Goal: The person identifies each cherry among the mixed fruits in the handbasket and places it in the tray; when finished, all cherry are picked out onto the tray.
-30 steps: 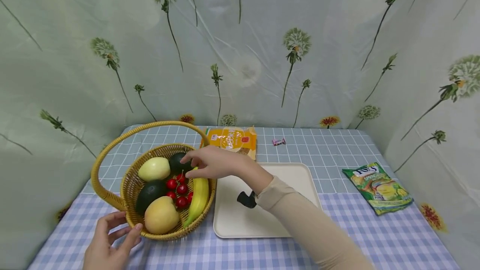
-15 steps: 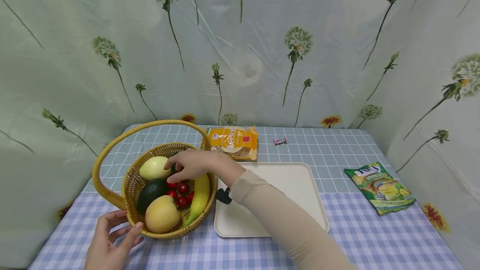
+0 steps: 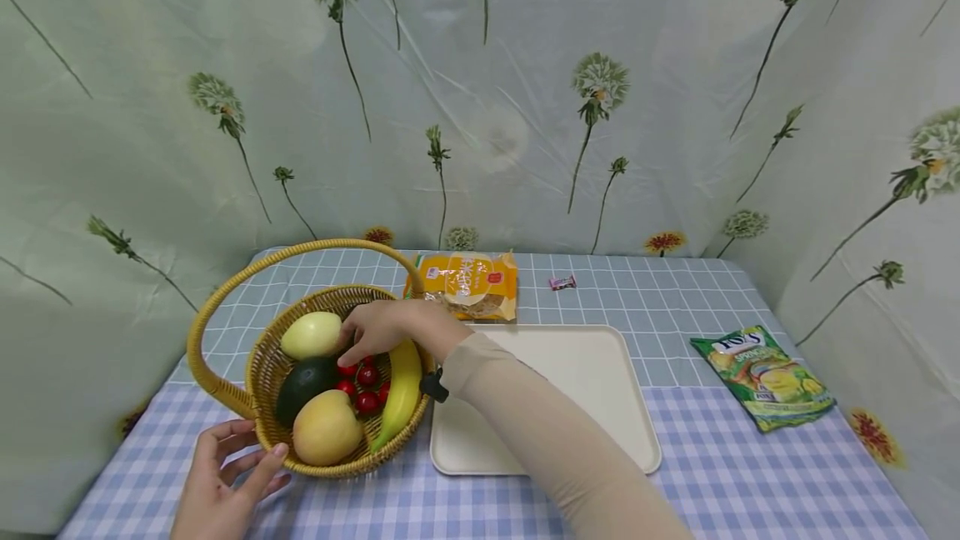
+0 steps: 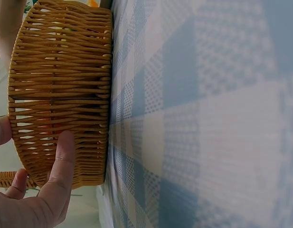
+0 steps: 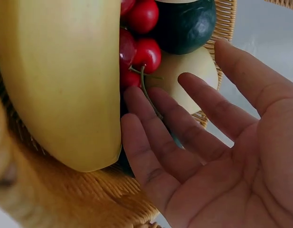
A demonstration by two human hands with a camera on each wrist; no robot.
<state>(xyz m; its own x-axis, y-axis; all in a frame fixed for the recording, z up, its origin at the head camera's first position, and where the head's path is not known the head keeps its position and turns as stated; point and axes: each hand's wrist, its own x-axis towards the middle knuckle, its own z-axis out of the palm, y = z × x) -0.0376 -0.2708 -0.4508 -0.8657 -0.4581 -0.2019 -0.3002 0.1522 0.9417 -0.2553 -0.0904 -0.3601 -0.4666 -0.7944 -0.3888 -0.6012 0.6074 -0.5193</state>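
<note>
A woven basket (image 3: 258,357) with a tall handle holds fruit. Inside are a banana (image 3: 405,386), red cherries (image 3: 367,402), a dark green avocado-like fruit (image 3: 306,390), a pale yellow-green fruit (image 3: 311,335) and a round yellow fruit (image 3: 327,430). My right hand (image 3: 375,330) is down in the basket, palm up in the right wrist view, fingers loosely spread beside the cherry stems. A second dark fruit (image 5: 126,164) lies mostly hidden beneath those fingers. Outside the basket, my left hand (image 3: 225,473) rests against it, thumb at the rim and one finger (image 4: 65,152) along the wicker side.
A cream tray (image 3: 585,390) stands right of the basket, partly under my right sleeve. Behind it lie an orange snack bag (image 3: 472,282) and a small pink wrapped candy (image 3: 562,282). A green Fox's bag (image 3: 765,377) lies far right. The handle (image 3: 217,298) arches over the basket's back.
My right hand has moved left and lower into the basket, from above the banana to between the pale fruit and the cherries. The left hand has stayed at the basket.
</note>
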